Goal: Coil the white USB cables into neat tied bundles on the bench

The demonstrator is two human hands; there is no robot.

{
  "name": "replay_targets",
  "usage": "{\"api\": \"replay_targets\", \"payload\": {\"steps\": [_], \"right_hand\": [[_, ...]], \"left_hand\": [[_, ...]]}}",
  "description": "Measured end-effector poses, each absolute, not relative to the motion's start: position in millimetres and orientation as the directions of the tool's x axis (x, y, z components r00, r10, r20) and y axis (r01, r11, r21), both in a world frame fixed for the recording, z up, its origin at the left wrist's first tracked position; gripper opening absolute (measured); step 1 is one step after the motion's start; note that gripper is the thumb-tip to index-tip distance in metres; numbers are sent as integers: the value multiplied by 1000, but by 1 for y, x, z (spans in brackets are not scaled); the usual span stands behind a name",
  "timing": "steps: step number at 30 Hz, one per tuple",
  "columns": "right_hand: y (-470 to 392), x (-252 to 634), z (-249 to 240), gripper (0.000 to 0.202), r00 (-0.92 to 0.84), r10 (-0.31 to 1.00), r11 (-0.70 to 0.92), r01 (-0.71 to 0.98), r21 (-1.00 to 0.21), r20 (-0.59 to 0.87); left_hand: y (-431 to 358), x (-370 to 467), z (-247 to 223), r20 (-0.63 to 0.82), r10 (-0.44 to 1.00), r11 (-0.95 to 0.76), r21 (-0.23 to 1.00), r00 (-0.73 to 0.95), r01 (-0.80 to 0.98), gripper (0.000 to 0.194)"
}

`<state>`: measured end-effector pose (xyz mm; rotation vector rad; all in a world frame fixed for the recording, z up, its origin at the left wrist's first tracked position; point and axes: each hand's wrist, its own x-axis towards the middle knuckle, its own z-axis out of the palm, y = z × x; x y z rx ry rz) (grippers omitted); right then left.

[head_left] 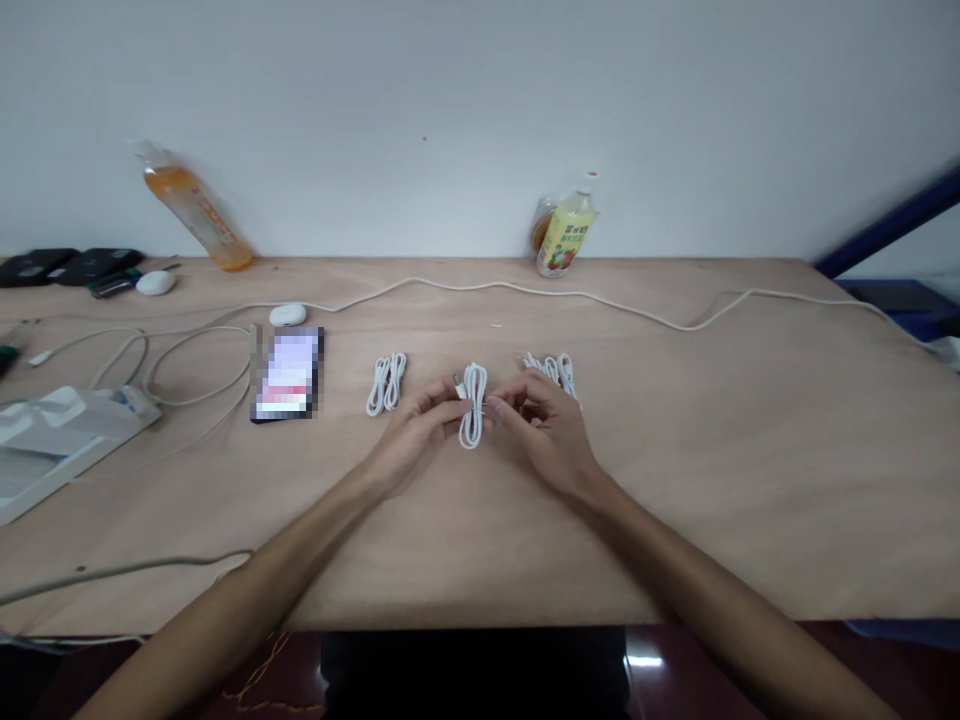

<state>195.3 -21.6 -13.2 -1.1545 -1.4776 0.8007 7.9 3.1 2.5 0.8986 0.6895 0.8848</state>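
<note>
Between my two hands, above the tabletop, is a white charging cable (472, 405) folded into a narrow bundle with a thin tie around its middle. My left hand (421, 428) pinches the bundle from the left, thumb across its front. From the right, the thumb and fingertips of my right hand (546, 425) are closed at the end of the tie. One bundled white cable (386, 383) lies on the table beyond my left hand. More bundled white cable (559, 370) lies behind my right hand, which partly hides it.
A phone (287, 375) and a white earbud case (288, 315) lie to the left. A long white cord (495, 285) crosses the back. Two drinks bottles, one orange (199, 215) and one pale yellow (568, 232), lean by the wall. An opened white box (75, 445) sits far left.
</note>
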Motion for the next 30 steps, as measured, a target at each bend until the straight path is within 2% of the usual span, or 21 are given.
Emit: {"api": "replay_targets", "payload": {"steps": [5,12,16,21,26,28,30], "right_hand": [[-22,194,-16,16,-40,942,330,289,-899,333],[-23,189,-18,24,-67,973,230,144,-962,223],[-23,186,-20,22,-107,986,128,32,-991,124],[-21,185,-21,19,-115,993,35,-57,-998,42],[-22,183,-17,36,-53,992,-121,-188,-975,-113],[-20,183,-15,39,34,994,-96,-241,-966,-107],[-18,184,-14,41,121,989,-45,-277,-960,-81]], "left_hand": [[2,10,6,-240,833,478,766,499,-430,23],[1,10,4,-202,794,422,862,574,-280,69],[-2,8,-1,-157,767,332,927,622,-176,86],[-6,7,-3,-198,647,393,914,737,-99,108],[-7,6,1,-187,634,324,945,750,-39,112],[-9,4,3,-165,722,213,977,671,11,108],[-10,2,4,-70,831,15,995,553,103,90]]}}
